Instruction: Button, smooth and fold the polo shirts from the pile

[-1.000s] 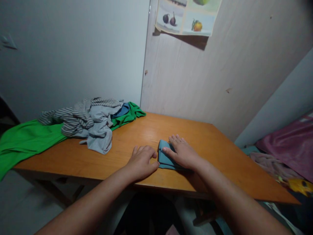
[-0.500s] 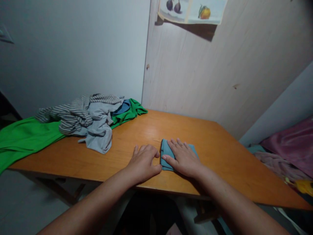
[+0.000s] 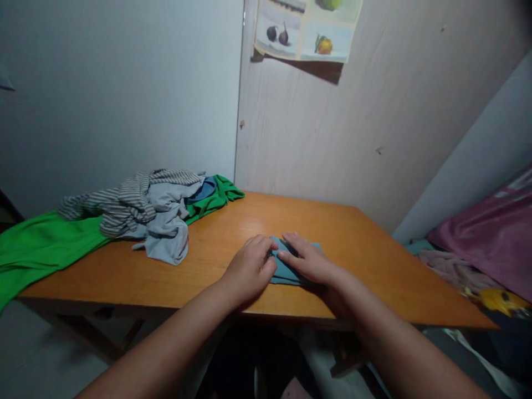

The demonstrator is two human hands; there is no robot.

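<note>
A small blue-grey folded cloth (image 3: 286, 274) lies on the wooden table (image 3: 216, 277) in front of me. At its left edge, the fingers of my left hand (image 3: 252, 269) are curled in and pinch the fabric. My right hand (image 3: 310, 261) rests across the cloth from the right, its fingers stretched out and the thumb a little apart. Part of the cloth is hidden beneath that hand.
On the table's left lies a heap of clothes: a striped garment (image 3: 137, 197), a grey one (image 3: 168, 233) and a green one (image 3: 50, 238) hanging over the edge. Pink fabric (image 3: 486, 233) lies beyond the right edge. Behind the table, a fruit picture (image 3: 301, 33) hangs on the wall.
My left hand has moved onto the cloth's left edge and its fingers have closed there. My right hand has tilted and shifted slightly on the cloth. The view has shifted a little.
</note>
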